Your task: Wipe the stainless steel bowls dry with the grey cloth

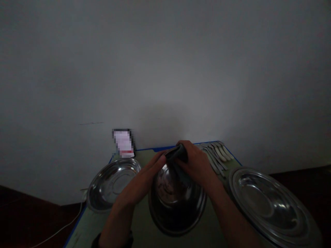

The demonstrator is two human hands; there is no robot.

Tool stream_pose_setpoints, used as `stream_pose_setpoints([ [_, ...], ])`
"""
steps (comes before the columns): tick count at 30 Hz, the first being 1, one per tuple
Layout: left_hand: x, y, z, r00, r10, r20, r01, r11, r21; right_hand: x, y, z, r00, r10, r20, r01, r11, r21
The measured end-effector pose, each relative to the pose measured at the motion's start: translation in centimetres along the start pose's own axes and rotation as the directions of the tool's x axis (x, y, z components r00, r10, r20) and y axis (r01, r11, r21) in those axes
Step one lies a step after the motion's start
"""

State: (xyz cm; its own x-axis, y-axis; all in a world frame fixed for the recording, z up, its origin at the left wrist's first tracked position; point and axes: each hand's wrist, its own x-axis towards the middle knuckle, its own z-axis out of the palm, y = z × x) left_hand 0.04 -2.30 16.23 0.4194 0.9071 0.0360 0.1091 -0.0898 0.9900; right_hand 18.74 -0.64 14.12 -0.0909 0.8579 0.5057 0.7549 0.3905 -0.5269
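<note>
The step in hand looked like wiping: both hands were at the far rim of a metal bowl (178,212), held towards six o'clock over the green tabletop (141,220), with a dark cloth (178,155) folded over that rim. The right hand (198,160) had its fingers bunched around the cloth, pressing it to the metal at the bowl's twelve o'clock. The left hand (147,172) gripped the rim near eleven o'clock, its fingertips meeting the cloth; some of its fingers were hidden. The next move seemed to call for a steady left grip while the cloth worked further round the edge.

The bowl was tilted, and nothing but the cloth could be made out against it; the dim light hid whether its inside or outside faced the camera. Just past nine o'clock from it, a metal basin (96,193) showed only bare, reflecting metal. At three o'clock lay a wide metal dish (258,196), also holding nothing visible, its doubled rim perhaps meaning a stack. A row of cutlery (219,154), some pale-handled, lay between one and two o'clock, and a blurred phone (124,143) stood between ten and eleven.
</note>
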Motion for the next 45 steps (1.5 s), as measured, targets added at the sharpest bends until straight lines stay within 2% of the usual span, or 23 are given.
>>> stream_pose_setpoints([
  [4,-0.3,0.6,-0.4,0.998,0.017,-0.068,-0.018,1.0,-0.014,0.2,1.2,0.8,0.986,0.124,-0.116,-0.106,0.983,0.151],
  [7,-0.3,1.0,-0.4,0.951,0.154,-0.268,-0.178,0.982,-0.068,0.4,1.7,2.0,0.914,0.323,-0.245,-0.241,0.919,0.313],
  [8,-0.1,0.9,-0.1,0.912,0.224,-0.343,-0.26,0.964,-0.061,0.4,1.6,2.6,0.881,0.389,-0.268,-0.274,0.883,0.381],
  [10,0.4,0.4,0.6,0.801,0.372,-0.469,-0.423,0.906,-0.003,0.3,0.9,4.2,0.832,0.501,-0.239,-0.312,0.779,0.544],
  [12,1.1,-0.6,1.5,0.67,0.511,-0.538,-0.545,0.831,0.111,0.0,0.1,5.9,0.83,0.552,-0.084,-0.33,0.607,0.723],
  [14,1.8,-1.6,2.0,0.58,0.614,-0.535,-0.584,0.771,0.253,-0.2,-0.3,7.0,0.845,0.526,0.098,-0.37,0.441,0.818],
  [15,1.9,-1.8,2.1,0.576,0.636,-0.513,-0.573,0.762,0.301,-0.3,-0.2,7.2,0.845,0.514,0.148,-0.391,0.404,0.827],
  [16,1.9,-1.9,1.9,0.604,0.627,-0.492,-0.541,0.776,0.324,-0.3,0.1,7.1,0.84,0.516,0.169,-0.408,0.394,0.823],
  [19,0.9,-0.8,0.4,0.777,0.45,-0.441,-0.373,0.893,0.254,0.1,1.6,5.1,0.839,0.537,0.088,-0.408,0.513,0.755],
  [21,-0.3,0.5,-1.0,0.932,0.219,-0.288,-0.183,0.972,0.149,0.3,2.5,3.0,0.908,0.42,-0.018,-0.326,0.731,0.6],
  [22,-0.9,1.0,-1.6,0.972,0.112,-0.208,-0.082,0.986,0.149,0.4,2.7,2.1,0.935,0.35,-0.052,-0.278,0.818,0.503],
  [23,-1.4,1.4,-2.2,0.986,0.043,-0.159,-0.014,0.983,0.182,0.4,2.7,1.4,0.955,0.287,-0.077,-0.233,0.884,0.406],
  [25,-2.1,1.9,-2.9,0.994,-0.012,-0.107,0.037,0.972,0.231,0.4,2.3,0.4,0.967,0.224,-0.121,-0.188,0.949,0.251],
  [27,-2.4,1.9,-3.2,0.996,0.0,-0.091,0.021,0.973,0.229,0.2,1.5,0.2,0.965,0.202,-0.165,-0.176,0.972,0.158],
  [31,-2.4,1.8,-2.9,0.999,0.004,-0.037,0.003,0.98,0.2,0.0,0.5,0.5,0.97,0.036,-0.239,-0.008,0.993,0.115],
  [33,-2.4,2.0,-2.6,0.999,0.023,-0.037,-0.014,0.976,0.216,0.1,0.5,0.7,0.944,-0.029,-0.327,0.062,0.994,0.09],
  [35,-2.4,2.4,-2.1,0.993,0.076,-0.089,-0.055,0.974,0.219,0.3,0.7,1.0,0.902,0.025,-0.432,0.016,0.996,0.09],
  [37,-2.1,2.6,-1.3,0.97,0.161,-0.181,-0.122,0.97,0.209,0.4,0.9,1.8,0.854,0.189,-0.484,-0.107,0.976,0.192],
  [39,-1.5,2.5,-0.3,0.928,0.255,-0.273,-0.201,0.957,0.21,0.3,0.7,3.2,0.825,0.374,-0.424,-0.213,0.9,0.38],
  [41,-0.7,2.1,0.9,0.86,0.334,-0.385,-0.271,0.939,0.21,0.1,0.3,4.8,0.824,0.502,-0.263,-0.285,0.768,0.573],
  [43,0.0,1.8,1.6,0.802,0.365,-0.474,-0.306,0.931,0.199,-0.1,0.0,6.4,0.844,0.529,-0.091,-0.323,0.636,0.701],
  [44,0.2,1.7,1.7,0.796,0.355,-0.49,-0.301,0.935,0.19,-0.2,0.0,6.9,0.857,0.514,-0.036,-0.328,0.599,0.731],
  [45,0.2,1.6,1.5,0.813,0.327,-0.481,-0.277,0.945,0.173,-0.3,0.1,7.2,0.872,0.49,-0.007,-0.328,0.595,0.734],
])
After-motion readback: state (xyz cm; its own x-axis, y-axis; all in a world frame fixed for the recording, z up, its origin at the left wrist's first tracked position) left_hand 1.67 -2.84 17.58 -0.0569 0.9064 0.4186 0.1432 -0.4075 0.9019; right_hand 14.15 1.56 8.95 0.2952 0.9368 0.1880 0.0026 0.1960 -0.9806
